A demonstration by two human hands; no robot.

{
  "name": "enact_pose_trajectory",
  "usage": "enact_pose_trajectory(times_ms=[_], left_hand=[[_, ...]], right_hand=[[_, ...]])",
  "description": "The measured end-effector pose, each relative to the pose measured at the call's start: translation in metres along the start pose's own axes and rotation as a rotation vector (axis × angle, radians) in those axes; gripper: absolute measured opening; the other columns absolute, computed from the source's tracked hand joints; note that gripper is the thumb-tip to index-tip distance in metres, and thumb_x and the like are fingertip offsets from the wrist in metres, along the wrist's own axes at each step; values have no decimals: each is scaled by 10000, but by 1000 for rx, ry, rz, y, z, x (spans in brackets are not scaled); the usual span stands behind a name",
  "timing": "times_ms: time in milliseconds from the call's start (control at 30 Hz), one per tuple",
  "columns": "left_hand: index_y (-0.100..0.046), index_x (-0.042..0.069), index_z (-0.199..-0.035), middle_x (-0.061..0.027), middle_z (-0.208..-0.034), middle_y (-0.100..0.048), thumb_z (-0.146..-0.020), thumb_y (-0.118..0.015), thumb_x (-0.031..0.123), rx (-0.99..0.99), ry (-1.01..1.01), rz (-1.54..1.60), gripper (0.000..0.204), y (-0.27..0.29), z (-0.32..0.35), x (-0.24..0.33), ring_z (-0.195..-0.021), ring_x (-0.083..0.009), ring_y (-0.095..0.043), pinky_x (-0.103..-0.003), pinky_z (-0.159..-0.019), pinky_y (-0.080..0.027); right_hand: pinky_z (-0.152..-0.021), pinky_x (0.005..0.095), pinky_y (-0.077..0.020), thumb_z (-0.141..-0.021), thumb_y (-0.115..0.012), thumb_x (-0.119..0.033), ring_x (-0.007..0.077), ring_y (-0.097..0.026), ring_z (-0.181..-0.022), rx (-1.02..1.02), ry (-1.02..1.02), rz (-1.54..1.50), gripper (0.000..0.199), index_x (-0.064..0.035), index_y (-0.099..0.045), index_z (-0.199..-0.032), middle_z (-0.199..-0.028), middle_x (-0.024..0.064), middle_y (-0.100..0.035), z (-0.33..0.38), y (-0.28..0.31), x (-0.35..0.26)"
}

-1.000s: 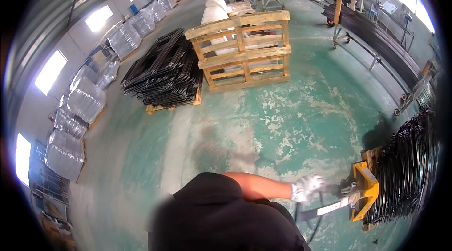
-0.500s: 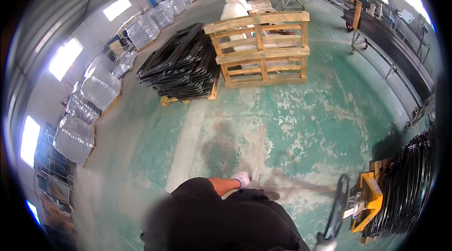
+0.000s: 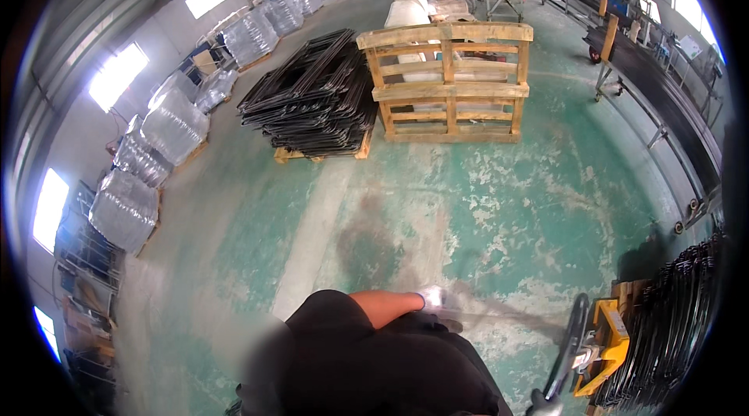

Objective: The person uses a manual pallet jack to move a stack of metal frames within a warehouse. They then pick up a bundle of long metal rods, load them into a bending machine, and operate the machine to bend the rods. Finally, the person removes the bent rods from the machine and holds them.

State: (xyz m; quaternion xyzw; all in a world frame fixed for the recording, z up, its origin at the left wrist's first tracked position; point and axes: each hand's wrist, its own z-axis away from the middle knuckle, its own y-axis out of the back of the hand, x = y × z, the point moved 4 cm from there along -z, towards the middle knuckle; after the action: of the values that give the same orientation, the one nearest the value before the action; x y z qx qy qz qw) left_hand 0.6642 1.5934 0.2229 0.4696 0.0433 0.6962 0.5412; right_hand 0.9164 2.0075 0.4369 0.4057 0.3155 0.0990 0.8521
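My left hand (image 3: 433,297), in a white glove, hangs in front of my body above the floor. Its fingers are too washed out to make out. Low at the right edge of my body, my gloved right hand (image 3: 544,403) is closed on the black loop handle (image 3: 576,342) of a yellow pallet jack (image 3: 611,347). The jack stands against a pallet loaded with a dense row of black metal frames (image 3: 663,330). Part of the right hand is cut off by the lower edge of the picture.
Ahead, a wooden pallet (image 3: 449,92) stands on its edge beside a stack of black metal frames (image 3: 312,100) on another pallet. Plastic-wrapped loads (image 3: 125,209) line the left wall. A long wheeled rack (image 3: 663,96) holding dark bars runs along the right.
My left hand has swung to the right and slightly up. The surroundings ahead have shifted to the right in view. My right hand stays on the pallet jack handle.
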Motion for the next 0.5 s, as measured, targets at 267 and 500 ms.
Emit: enact_pose_trajectory(times_ms=[267, 500], left_hand=[[-807, 117, -1112, -194, -1114, -781, -809, -753, 324, -49, 153, -48, 371, -29, 3, -57, -1044, -397, -745, -485, -890, -589], [-818, 95, -1011, -218, -1023, -777, -813, -665, 200, -21, -9, -116, 271, -39, -9, -40, -952, -404, -756, -502, -808, -594]], right_hand=[[-816, 465, -576, -750, -839, -433, 302, -757, -903, -158, -58, 272, 611, -18, -745, -1188, -992, 177, -778, -92, -216, 163], [-620, 511, -552, -666, -888, -383, 347, -715, -644, -54, -49, -130, 539, -19, -781, -1049, -757, 132, -753, -30, -110, 68]])
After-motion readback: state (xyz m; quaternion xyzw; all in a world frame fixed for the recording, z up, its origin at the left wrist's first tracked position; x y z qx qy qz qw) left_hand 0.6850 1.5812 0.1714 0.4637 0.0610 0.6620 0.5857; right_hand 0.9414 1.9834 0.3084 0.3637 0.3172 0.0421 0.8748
